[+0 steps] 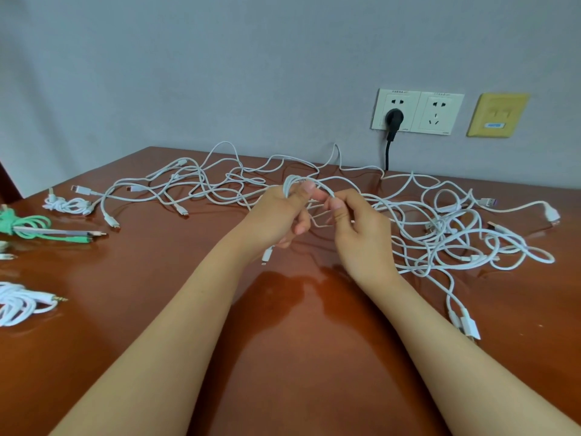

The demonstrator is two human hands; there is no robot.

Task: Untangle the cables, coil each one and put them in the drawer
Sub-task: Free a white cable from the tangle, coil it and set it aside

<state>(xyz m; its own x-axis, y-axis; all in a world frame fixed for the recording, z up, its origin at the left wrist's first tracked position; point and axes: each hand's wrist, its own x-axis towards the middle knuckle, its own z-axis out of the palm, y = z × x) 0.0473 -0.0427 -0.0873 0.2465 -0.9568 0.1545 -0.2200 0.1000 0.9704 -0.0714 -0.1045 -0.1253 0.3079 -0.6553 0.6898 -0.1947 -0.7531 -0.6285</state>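
Grips a half-wound coil of white cable (291, 184) in the left hand (279, 215), fingers curled round the loops, raised above the middle of the red-brown surface (283, 325). Pinches a white strand just beside the coil with the right hand (361, 237), thumb against forefinger, at 3 o'clock of the left. Behind both hands, from 10 o'clock round to 3 o'clock, a tangle of white cables (456, 237) spread flat on the surface, thickest at 3 o'clock, plugs lying loose. Over at 9 o'clock, a coiled green cable (31, 228) and a small white bundle (66, 204) beyond it; at 8 o'clock, another white coil (15, 302). Up at 1 o'clock on the wall, two sockets (418, 111), with a black plug (394, 116) in the left one.
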